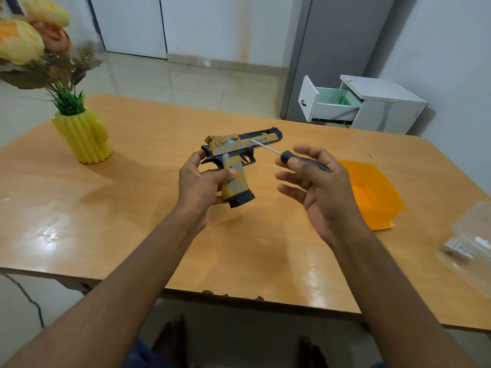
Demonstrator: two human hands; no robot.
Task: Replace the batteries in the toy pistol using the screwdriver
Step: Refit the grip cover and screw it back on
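My left hand (pixel 202 181) grips the handle of the yellow-and-grey toy pistol (pixel 239 150), holding it above the wooden table (pixel 132 208) with the barrel pointing right. My right hand (pixel 316 181) holds a screwdriver (pixel 292 158) with a black handle between thumb and index finger; the other fingers are spread and relaxed. The thin metal shaft points up-left and its tip touches the side of the pistol's slide. The pistol's black base sticks out below my left hand.
An orange plastic tub (pixel 377 197) sits on the table just right of my right hand. A clear plastic packet (pixel 467 245) with small items lies at the right edge. A yellow vase with flowers (pixel 82 134) stands at the left. A white cabinet (pixel 366 104) with an open drawer stands beyond the table.
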